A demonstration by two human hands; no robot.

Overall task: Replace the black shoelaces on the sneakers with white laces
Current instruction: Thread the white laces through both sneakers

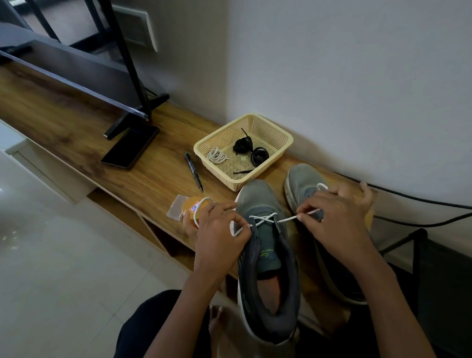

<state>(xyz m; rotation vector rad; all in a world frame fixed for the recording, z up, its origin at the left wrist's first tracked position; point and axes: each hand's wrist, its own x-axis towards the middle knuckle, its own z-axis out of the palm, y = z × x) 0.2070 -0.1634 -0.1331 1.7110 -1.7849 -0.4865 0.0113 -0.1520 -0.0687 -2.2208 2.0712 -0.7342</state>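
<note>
Two grey sneakers stand side by side on the wooden bench, toes pointing away from me. The left sneaker (263, 248) has a white lace (261, 219) crossed once through its lowest eyelets. My left hand (218, 231) pinches the lace's left end, and my right hand (335, 214) pinches its right end, pulled out sideways. The right sneaker (303, 183) lies partly under my right hand. A cream basket (279, 137) behind the shoes holds two bundled black laces (242, 145) and a coiled white lace (216, 155).
A black marker (193, 171) lies left of the basket. A round yellow tin (194, 205) and a small clear packet (176, 206) sit by my left hand. A phone (130, 147) and a monitor stand (133, 113) are farther left. A black cable (422, 213) runs along the wall at right.
</note>
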